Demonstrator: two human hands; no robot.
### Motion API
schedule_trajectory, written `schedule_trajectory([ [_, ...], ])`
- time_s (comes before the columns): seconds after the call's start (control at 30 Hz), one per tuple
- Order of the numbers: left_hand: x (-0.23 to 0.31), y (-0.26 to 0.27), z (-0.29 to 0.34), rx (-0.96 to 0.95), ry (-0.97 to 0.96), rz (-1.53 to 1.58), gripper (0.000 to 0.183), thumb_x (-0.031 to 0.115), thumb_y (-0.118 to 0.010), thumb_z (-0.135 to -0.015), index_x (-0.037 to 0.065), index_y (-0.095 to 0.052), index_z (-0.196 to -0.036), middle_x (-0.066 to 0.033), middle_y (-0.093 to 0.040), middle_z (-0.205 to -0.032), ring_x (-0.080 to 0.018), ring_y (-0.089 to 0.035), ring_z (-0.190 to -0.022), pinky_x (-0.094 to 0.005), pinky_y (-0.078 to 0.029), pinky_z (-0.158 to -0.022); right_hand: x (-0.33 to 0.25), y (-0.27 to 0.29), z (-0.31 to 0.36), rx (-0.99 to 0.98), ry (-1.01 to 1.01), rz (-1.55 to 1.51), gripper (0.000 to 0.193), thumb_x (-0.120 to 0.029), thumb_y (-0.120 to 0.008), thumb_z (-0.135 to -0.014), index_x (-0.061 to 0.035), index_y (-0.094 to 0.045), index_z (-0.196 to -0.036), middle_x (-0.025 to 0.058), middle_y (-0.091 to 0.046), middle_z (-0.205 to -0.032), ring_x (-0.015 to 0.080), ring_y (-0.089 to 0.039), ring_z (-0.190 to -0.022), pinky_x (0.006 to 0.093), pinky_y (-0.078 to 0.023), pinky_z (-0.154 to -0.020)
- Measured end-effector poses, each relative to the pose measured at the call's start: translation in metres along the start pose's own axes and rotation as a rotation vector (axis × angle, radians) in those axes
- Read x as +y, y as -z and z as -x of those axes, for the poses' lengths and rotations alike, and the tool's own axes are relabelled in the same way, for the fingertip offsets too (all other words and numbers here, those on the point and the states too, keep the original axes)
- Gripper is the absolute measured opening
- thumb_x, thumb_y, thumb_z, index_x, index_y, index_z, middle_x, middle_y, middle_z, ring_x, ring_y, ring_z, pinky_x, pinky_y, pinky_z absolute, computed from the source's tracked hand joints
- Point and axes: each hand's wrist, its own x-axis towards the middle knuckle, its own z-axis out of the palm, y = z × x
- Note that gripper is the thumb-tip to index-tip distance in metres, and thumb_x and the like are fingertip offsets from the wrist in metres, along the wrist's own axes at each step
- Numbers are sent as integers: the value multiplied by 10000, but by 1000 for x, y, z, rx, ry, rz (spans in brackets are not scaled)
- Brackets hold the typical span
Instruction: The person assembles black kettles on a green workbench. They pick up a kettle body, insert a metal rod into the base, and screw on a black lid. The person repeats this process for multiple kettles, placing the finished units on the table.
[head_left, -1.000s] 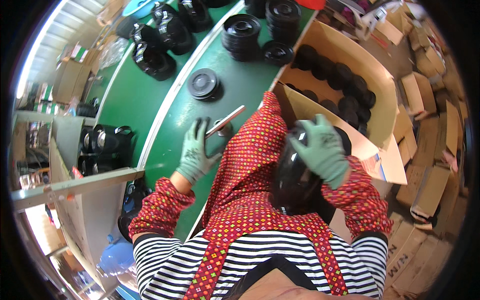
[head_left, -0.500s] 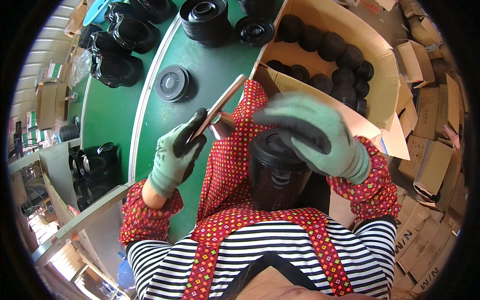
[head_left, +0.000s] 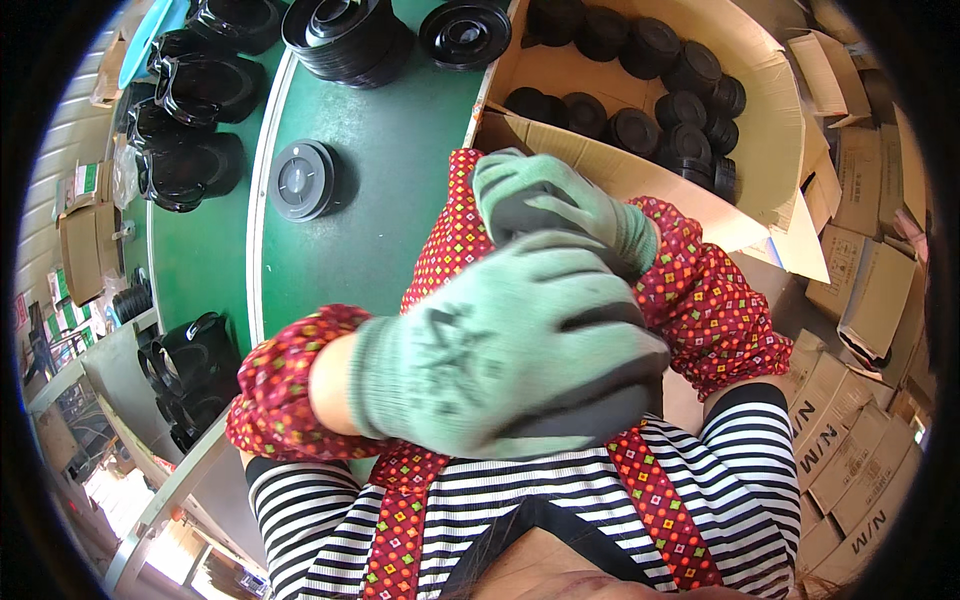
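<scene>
My left hand (head_left: 510, 350), in a green knit glove with dark palm coating, is in front of my apron, its fingers bent and pressed together. Whatever it grips is covered by the glove. Just beyond it is my right hand (head_left: 560, 205), gloved alike, with curled fingers that also conceal anything inside. In this view the left hand overlaps part of the right; whether they touch I cannot tell. The black lidded container and the thin flat bar seen earlier are hidden. The nearest loose item is a round black lid (head_left: 303, 180) lying on the green table (head_left: 385, 150).
A stack of black lids (head_left: 345, 45) and another lid (head_left: 465, 35) stand at the table's far end. Glossy black jugs (head_left: 205, 170) line the left side. Beyond my right hand, an open cardboard box (head_left: 760, 170) holds several black round parts. Flattened cartons (head_left: 845, 480) lie at right.
My left hand has swung right and nearer, in front of my right hand, and the bar is out of sight. My right hand has moved left and up, off the container's lid.
</scene>
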Motion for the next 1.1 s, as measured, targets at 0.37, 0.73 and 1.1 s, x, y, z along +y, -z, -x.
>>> schedule_trajectory([
  [0.37, 15, -55, -27, 145, 30, -33, 393, 343, -757, -810, 58, -695, -1074, -141, -627, -1066, -353, -616, -994, -502, -491, -892, -74, -14, 19, 309, -137, 251, 288, -143, -587, -1061, 12, -614, -1302, 196, -593, -1371, 385, -561, -1318, 480, -432, -1162],
  [0.73, -42, -9, 39, 205, -202, 837, 426, 295, -566, -1066, 18, -693, -769, -114, -666, -787, -335, -675, -778, -588, -512, -949, -127, 6, -7, -47, -606, 631, 497, -464, -760, -858, -92, -682, -1178, 119, -669, -1019, 337, -637, -924, 467, -477, -834],
  [1.1, 24, 6, -23, -247, 659, -385, 891, 261, -720, -923, -163, -264, -1559, -382, -543, -1383, -485, -644, -1190, -476, -534, -1024, -130, 4, -3, 111, -530, 619, 538, -417, -840, -773, -69, -661, -1143, 139, -654, -1006, 364, -638, -966, 478, -479, -858],
])
